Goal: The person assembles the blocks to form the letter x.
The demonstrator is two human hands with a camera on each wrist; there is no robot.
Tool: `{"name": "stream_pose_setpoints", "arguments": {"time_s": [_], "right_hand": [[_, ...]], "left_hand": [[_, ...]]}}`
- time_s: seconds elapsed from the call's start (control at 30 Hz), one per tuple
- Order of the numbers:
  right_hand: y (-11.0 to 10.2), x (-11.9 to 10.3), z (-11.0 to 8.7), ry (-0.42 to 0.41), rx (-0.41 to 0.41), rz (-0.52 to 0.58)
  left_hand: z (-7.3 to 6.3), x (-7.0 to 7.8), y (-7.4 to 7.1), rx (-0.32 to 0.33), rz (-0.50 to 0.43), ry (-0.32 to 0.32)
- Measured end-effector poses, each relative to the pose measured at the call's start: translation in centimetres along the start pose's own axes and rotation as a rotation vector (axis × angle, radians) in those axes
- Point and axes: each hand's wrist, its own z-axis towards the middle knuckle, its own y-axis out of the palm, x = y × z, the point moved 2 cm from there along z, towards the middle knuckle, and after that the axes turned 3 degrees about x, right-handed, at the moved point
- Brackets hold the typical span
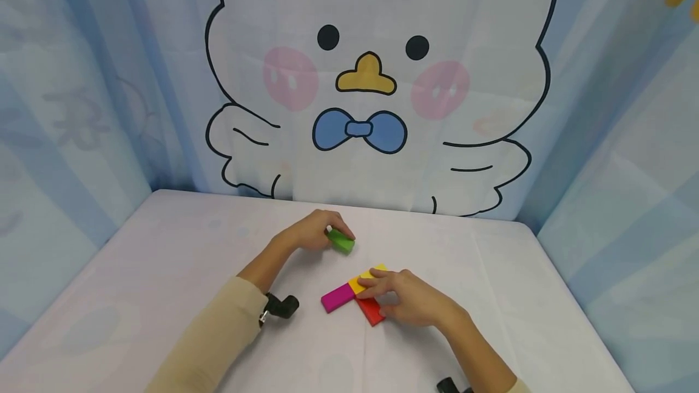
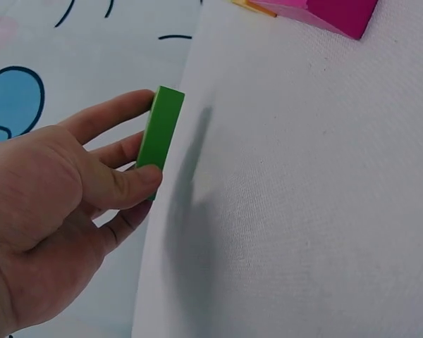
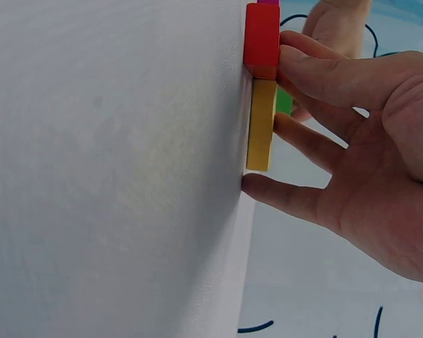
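Observation:
Pinched between the thumb and fingers of my left hand is a green block. In the left wrist view its shadow falls on the white surface apart from it, so it is held off the table. My right hand is spread over a yellow block and a red block, with fingertips resting on or against them and the thumb at the red one. A magenta block lies end to end with the yellow one, and the red block angles off near where they meet. The hand partly covers the yellow and red blocks.
A white cloth-covered table lies under the blocks. Behind it hangs a curtain with a cartoon figure. Black wrist-camera mounts sit at the left wrist and right wrist.

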Motion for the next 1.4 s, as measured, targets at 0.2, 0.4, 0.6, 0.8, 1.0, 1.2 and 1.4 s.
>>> {"name": "stream_pose_setpoints", "arguments": {"time_s": [0.2, 0.4, 0.6, 0.8, 1.0, 1.2, 1.4], "right_hand": [[0.1, 0.2, -0.1, 0.006, -0.002, 0.01], [0.2, 0.4, -0.1, 0.028, -0.002, -0.004], [0.4, 0.3, 0.0, 0.034, -0.004, -0.001], [0.4, 0.3, 0.1, 0.025, -0.006, 0.001], [0.1, 0.1, 0.2, 0.03, -0.012, -0.009], [-0.1, 0.2, 0.2, 0.025, -0.01, -0.022], [0.1, 0.2, 0.1, 0.031, -0.014, -0.025]], "left_hand": [[-0.7, 0.2, 0.1, -0.018, -0.019, -0.001], [-1.4, 0.8, 0.7, -0.049, -0.05, 0.002], [-2.0, 1.5, 1.1, -0.053, -0.061, -0.016], [-2.5, 1.8, 1.1, -0.083, -0.069, -0.009], [-2.4, 1.7, 1.0, -0.097, -0.052, 0.01], [-2.3, 1.8, 0.9, -0.11, -0.051, 0.017], [-2.5, 1.6, 1.2, -0.141, -0.07, 0.001]]}}
